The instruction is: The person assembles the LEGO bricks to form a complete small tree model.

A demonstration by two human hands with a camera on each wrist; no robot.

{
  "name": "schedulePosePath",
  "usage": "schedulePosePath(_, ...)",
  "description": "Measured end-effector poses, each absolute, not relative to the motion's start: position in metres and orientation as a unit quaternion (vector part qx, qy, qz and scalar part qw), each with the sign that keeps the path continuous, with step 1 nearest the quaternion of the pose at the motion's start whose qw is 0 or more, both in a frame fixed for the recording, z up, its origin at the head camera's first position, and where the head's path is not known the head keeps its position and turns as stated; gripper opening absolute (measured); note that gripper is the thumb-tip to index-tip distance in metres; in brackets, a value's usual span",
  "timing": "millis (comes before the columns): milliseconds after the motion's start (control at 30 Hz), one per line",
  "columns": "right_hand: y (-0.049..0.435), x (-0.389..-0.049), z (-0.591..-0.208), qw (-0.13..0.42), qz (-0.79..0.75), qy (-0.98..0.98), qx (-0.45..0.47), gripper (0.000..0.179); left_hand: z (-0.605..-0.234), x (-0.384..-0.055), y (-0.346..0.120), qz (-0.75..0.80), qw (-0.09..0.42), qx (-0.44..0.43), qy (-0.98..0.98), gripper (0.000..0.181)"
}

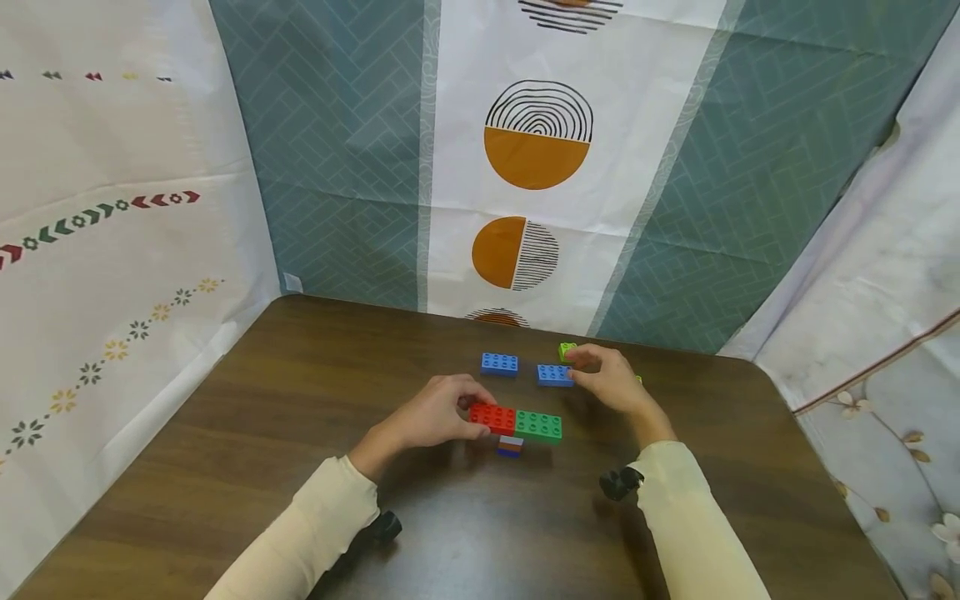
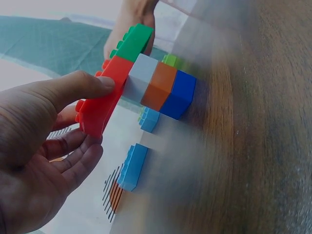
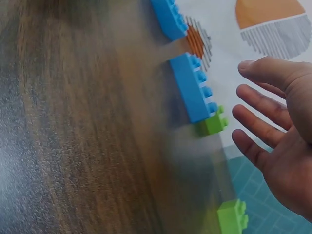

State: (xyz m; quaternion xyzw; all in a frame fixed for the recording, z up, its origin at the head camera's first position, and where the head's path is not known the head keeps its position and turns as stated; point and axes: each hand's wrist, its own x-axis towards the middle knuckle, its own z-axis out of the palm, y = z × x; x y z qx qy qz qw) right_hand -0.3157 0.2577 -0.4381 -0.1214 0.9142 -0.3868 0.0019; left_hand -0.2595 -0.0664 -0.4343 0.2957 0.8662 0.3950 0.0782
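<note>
My left hand (image 1: 438, 412) pinches the end of a red toy brick (image 2: 108, 95) between thumb and fingers. A green brick (image 1: 538, 426) sits end to end with the red one. Beneath their join stands a small column of a white brick (image 2: 141, 73), an orange brick (image 2: 160, 85) and a dark blue brick (image 2: 179, 95). My right hand (image 1: 606, 379) hovers over the far part of the table, fingers spread and holding nothing in the right wrist view. Close below it lies a light blue brick (image 1: 554, 376), with a small lime brick (image 1: 567, 351) behind.
Another light blue brick (image 1: 499, 364) lies to the left of the first, toward the back. A second lime brick (image 3: 232, 217) is partly hidden behind my right hand in the head view. Cloth hangings (image 1: 352, 167) border the brown wooden table (image 1: 337, 350).
</note>
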Motion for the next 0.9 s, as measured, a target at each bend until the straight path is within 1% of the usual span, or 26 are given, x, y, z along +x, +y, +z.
schedulePosePath(167,0.258,-0.321,-0.448,0.016,-0.384,0.917,-0.102,0.039,-0.435,-0.26,-0.066,0.397,0.079,0.297,0.865,0.032)
schedulePosePath(400,0.261,-0.327,-0.46,0.054,-0.391,0.915,-0.076,0.04,-0.435,-0.259,-0.067,0.395,0.082,0.294,0.866,0.032)
schedulePosePath(667,0.262,-0.332,-0.469,0.061,-0.384,0.919,-0.057,0.039,-0.433,-0.258,-0.068,0.4,0.085,0.291,0.865,0.032)
schedulePosePath(900,0.262,-0.33,-0.473,0.056,-0.389,0.918,-0.047,0.038,-0.435,-0.259,-0.067,0.4,0.084,0.295,0.864,0.031)
